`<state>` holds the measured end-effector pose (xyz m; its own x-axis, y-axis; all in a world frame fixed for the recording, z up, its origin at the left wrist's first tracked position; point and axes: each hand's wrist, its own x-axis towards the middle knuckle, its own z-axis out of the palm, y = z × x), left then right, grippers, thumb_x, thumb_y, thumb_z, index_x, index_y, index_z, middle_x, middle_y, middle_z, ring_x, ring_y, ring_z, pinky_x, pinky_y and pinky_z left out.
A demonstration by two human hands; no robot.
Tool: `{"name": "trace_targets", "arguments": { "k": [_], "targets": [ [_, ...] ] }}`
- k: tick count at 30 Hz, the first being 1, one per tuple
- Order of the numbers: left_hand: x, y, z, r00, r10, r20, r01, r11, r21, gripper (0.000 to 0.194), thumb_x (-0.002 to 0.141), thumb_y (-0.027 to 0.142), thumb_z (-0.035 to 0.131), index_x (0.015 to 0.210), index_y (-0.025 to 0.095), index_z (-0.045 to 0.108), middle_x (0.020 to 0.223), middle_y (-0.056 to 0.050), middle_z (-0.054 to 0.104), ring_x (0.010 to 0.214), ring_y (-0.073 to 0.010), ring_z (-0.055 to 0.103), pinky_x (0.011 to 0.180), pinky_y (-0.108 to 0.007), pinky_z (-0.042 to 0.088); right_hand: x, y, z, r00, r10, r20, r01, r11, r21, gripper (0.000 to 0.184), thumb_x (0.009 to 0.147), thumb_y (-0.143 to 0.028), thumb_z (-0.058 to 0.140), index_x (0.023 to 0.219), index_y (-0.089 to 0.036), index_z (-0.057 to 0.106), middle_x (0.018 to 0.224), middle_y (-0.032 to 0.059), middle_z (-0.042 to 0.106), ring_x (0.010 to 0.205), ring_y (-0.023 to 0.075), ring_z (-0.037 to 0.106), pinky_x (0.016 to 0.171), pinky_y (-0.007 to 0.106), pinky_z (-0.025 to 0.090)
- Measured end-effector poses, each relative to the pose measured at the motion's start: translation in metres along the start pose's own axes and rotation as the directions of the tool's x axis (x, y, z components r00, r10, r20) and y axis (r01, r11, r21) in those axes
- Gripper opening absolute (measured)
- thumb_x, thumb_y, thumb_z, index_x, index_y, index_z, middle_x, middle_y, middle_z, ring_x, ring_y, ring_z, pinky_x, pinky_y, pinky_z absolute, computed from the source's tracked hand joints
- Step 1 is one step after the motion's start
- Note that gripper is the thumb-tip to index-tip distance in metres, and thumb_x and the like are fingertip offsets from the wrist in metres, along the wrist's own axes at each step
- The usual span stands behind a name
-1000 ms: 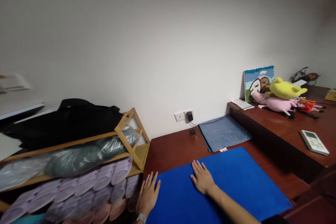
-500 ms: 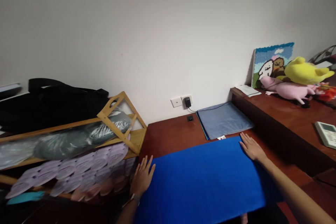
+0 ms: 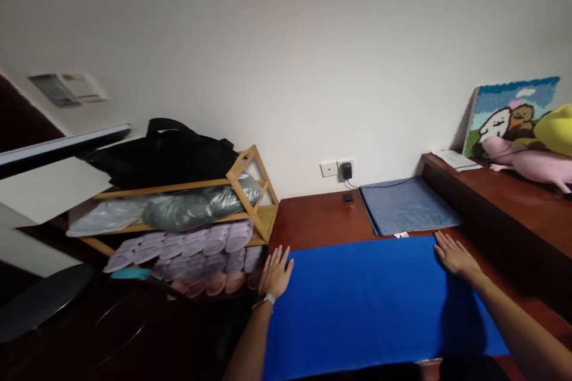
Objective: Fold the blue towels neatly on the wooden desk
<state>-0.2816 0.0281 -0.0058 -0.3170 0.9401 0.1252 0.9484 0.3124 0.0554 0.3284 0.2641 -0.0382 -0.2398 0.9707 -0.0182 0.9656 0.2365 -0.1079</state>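
A blue cloth point(image 3: 366, 303) lies spread flat over the near part of the reddish-brown wooden desk point(image 3: 308, 217). My left hand point(image 3: 276, 274) rests on its far left corner, fingers stretched out and apart. On the far right corner lies my right hand point(image 3: 456, 256), palm down with the fingers extended. Neither hand grips anything. Just beyond the blue cloth is a folded grey-blue cloth point(image 3: 409, 205) with a small white tag at its near edge.
A wooden rack point(image 3: 263, 214) on the left holds a black bag point(image 3: 179, 161), plastic-wrapped bundles and several lilac slippers point(image 3: 214, 241). To the right, a raised desk section point(image 3: 513, 208) carries a pink plush toy point(image 3: 527, 161) and a dog picture point(image 3: 509, 119). A black plug point(image 3: 347, 170) sits in the wall socket.
The view has swung left, so the scene sits further right and more of the rack's left side shows. Both hands stay on the blue cloth's far corners.
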Motion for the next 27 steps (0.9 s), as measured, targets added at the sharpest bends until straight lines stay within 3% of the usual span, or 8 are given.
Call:
{"name": "trace_targets", "arguments": {
  "k": [4,7,11,14,16,18,24,27],
  "targets": [
    [0.0,-0.002,0.006,1.0,0.005,-0.013,-0.004,1.0,0.012,0.062,0.109,0.048,0.032,0.164,0.02,0.04,0.172,-0.013,0.036,0.159,-0.0266,0.033,0.131,-0.049,0.024,-0.018,-0.081,-0.014,0.989,-0.083,-0.119,0.089,0.995,0.043,0.071,0.101,-0.039,0.023,0.16,-0.004,0.044,0.167,0.0177,0.041,0.158,0.0314,0.032,0.13,0.054,0.026],
    [0.001,-0.002,0.009,1.0,0.002,-0.025,-0.001,1.0,0.018,0.062,0.108,0.048,0.032,0.164,0.021,0.04,0.172,-0.013,0.036,0.16,-0.0274,0.032,0.131,-0.051,0.024,-0.043,-0.191,-0.018,0.952,-0.268,-0.148,0.288,0.947,0.143,0.069,0.103,-0.041,0.026,0.163,-0.008,0.039,0.169,0.0155,0.038,0.159,0.0288,0.031,0.131,0.051,0.023],
    [0.0,0.001,0.004,1.0,-0.009,-0.011,0.009,1.0,0.009,0.063,0.108,0.047,0.032,0.164,0.02,0.04,0.172,-0.013,0.036,0.16,-0.0276,0.032,0.131,-0.05,0.024,-0.075,-0.336,-0.011,0.866,-0.497,-0.056,0.493,0.83,0.26,0.072,0.106,-0.052,0.026,0.167,-0.014,0.029,0.172,0.01,0.029,0.162,0.0263,0.024,0.133,0.049,0.019],
    [-0.002,0.003,-0.002,1.0,-0.014,0.001,0.014,1.0,-0.002,0.062,0.109,0.047,0.03,0.164,0.02,0.04,0.172,-0.014,0.035,0.16,-0.0266,0.031,0.131,-0.048,0.024,-0.085,-0.383,-0.005,0.839,-0.544,0.02,0.516,0.806,0.289,0.077,0.105,-0.061,0.026,0.168,-0.016,0.026,0.174,0.0094,0.024,0.163,0.0262,0.019,0.133,0.049,0.016],
    [-0.003,0.003,-0.003,1.0,-0.015,0.003,0.015,1.0,0.001,0.062,0.109,0.048,0.03,0.164,0.02,0.04,0.173,-0.014,0.035,0.16,-0.0261,0.031,0.131,-0.048,0.024,-0.081,-0.375,-0.002,0.854,-0.519,0.033,0.491,0.827,0.275,0.078,0.105,-0.062,0.025,0.168,-0.016,0.026,0.174,0.0098,0.024,0.163,0.0265,0.019,0.133,0.05,0.015],
    [-0.002,0.001,-0.001,1.0,-0.016,-0.003,0.016,1.0,0.011,0.062,0.109,0.048,0.031,0.164,0.021,0.04,0.172,-0.013,0.036,0.16,-0.0258,0.032,0.131,-0.048,0.025,-0.07,-0.336,0.0,0.883,-0.469,0.016,0.451,0.857,0.248,0.077,0.105,-0.062,0.024,0.167,-0.015,0.028,0.173,0.0105,0.027,0.162,0.0265,0.021,0.133,0.05,0.017],
    [0.005,-0.008,0.014,0.998,-0.002,-0.056,0.001,1.0,-0.012,0.061,0.108,0.05,0.034,0.162,0.023,0.042,0.171,-0.011,0.039,0.158,-0.0252,0.035,0.13,-0.049,0.025,-0.037,-0.129,0.002,0.986,-0.169,-0.002,0.168,0.979,0.117,0.076,0.103,-0.058,0.024,0.167,-0.018,0.033,0.173,0.0094,0.032,0.161,0.0268,0.025,0.131,0.053,0.022],
    [0.007,-0.01,0.017,0.998,-0.005,-0.063,0.004,1.0,-0.02,0.061,0.107,0.049,0.035,0.162,0.023,0.044,0.171,-0.011,0.039,0.158,-0.0257,0.036,0.13,-0.048,0.025,-0.027,-0.042,0.001,1.0,-0.008,0.016,0.006,0.997,0.072,0.078,0.101,-0.057,0.022,0.166,-0.016,0.034,0.173,0.0097,0.031,0.161,0.0278,0.025,0.13,0.053,0.024]
  ]
}}
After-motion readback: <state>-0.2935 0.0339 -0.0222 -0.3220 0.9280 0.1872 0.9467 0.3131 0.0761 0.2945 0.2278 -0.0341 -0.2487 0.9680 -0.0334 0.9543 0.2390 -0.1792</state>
